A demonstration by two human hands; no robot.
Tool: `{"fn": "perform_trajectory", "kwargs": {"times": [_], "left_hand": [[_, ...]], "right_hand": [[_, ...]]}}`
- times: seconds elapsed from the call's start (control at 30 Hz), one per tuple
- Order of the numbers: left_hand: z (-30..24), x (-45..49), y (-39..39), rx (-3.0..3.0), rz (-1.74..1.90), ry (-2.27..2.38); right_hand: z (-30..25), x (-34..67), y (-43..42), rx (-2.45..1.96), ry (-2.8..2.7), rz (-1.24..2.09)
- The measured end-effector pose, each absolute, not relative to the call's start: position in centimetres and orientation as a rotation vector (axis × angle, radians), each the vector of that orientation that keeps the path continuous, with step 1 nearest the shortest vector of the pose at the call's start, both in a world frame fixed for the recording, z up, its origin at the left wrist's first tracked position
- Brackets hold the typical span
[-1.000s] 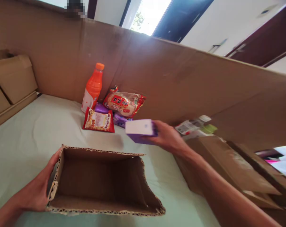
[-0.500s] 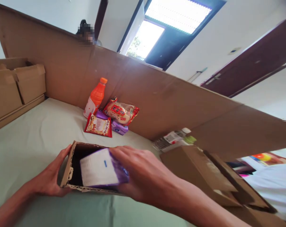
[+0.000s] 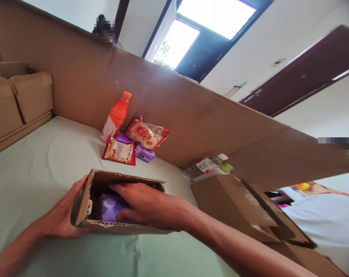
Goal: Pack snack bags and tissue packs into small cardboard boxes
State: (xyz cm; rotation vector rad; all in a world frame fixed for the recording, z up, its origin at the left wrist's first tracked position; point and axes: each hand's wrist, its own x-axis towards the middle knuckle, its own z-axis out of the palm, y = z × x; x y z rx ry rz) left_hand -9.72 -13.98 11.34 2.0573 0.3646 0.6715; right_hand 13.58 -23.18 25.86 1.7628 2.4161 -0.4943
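Observation:
A small open cardboard box (image 3: 134,228) sits in front of me on the pale green cloth, its opening towards me. My left hand (image 3: 65,211) clasps the box's left end, thumb near the upper rim. Inside the box lies a purple tissue pack (image 3: 111,207), one printed side showing. My right hand (image 3: 145,202) reaches in over the near rim and grips the pack, with its thumb on the near side and fingers across the top. The pack's right part is hidden behind that hand.
Behind the box stand an orange drink bottle (image 3: 116,117), a red snack packet (image 3: 119,151), a rice cracker bag (image 3: 147,134) and purple tissue packs (image 3: 145,153). Cardboard boxes flank both sides, with clear bottles (image 3: 205,167) by the right one (image 3: 220,196). A cardboard wall (image 3: 192,115) closes the back.
The tissue pack has gone deeper into the box and turned, so a purple side shows instead of its white end. My right hand has moved left and into the box.

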Motion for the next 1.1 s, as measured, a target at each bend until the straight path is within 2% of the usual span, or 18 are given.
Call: {"fn": "perform_trajectory", "kwargs": {"times": [0.07,0.17,0.3,0.43,0.6,0.87,1.03,1.1], "left_hand": [[11.4,-10.1,-13.9,2.064,0.672,0.388],[11.9,-11.1,-14.6,2.159,0.782,0.507],[13.6,-11.5,-17.2,2.113,1.066,0.631],[14.8,-10.2,-19.4,2.084,1.228,0.654],[15.4,-8.7,-19.7,2.229,1.221,0.794],[15.9,-8.2,-19.6,2.276,1.192,0.851],[16.7,-7.5,-19.6,2.259,1.247,0.94],[16.8,-7.2,-19.5,2.256,1.134,0.93]], "right_hand": [[27.4,15.5,-25.5,1.942,2.556,-0.429],[28.2,18.6,-30.5,2.361,2.634,-0.139],[25.4,20.8,-35.4,2.606,2.516,0.015],[21.3,19.8,-35.8,2.558,2.634,-0.15],[18.9,18.4,-34.8,2.575,2.755,-0.355],[21.8,21.1,-32.4,2.561,2.878,0.113],[22.3,21.0,-30.3,2.2,2.965,-0.351],[21.7,20.5,-30.5,2.173,2.919,-0.389]]}}
